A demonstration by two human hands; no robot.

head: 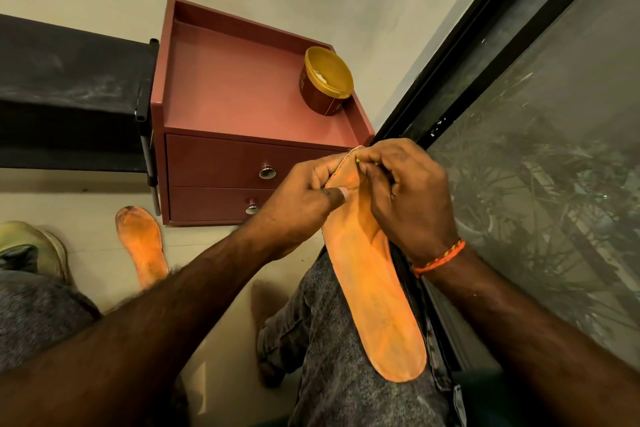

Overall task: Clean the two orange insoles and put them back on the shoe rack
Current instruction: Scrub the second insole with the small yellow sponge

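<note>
On the far left a black shoe rack (69, 94) stands against the wall, and that is where both insoles must go when they are clean. Below it a shoe (34, 250) sits on the floor. Just beside the shoe lies the second insole (140, 246), flat on the floor with a dark, dirty patch at its far end. It is probably waiting its turn. Next comes a small red cabinet (242, 97) with two drawers. An open yellow tub (327, 83) stands on top near the right edge, with something white inside. It may be the cleaning stuff, kept close so it is easy to reach. Then comes the left hand (304, 199). Its grip is clamped on the far end of the first insole (374, 288), thumb on top, to keep it from sliding. The insole lies along the person's right knee, so the leg holds it up like a little desk. Last is the right hand (408, 198). Its fingers are curled tight around something small with a yellow bit showing, pressed on the insole's tip. It looks like rubbing or picking off dirt, but the tool is too hidden to name.
</note>
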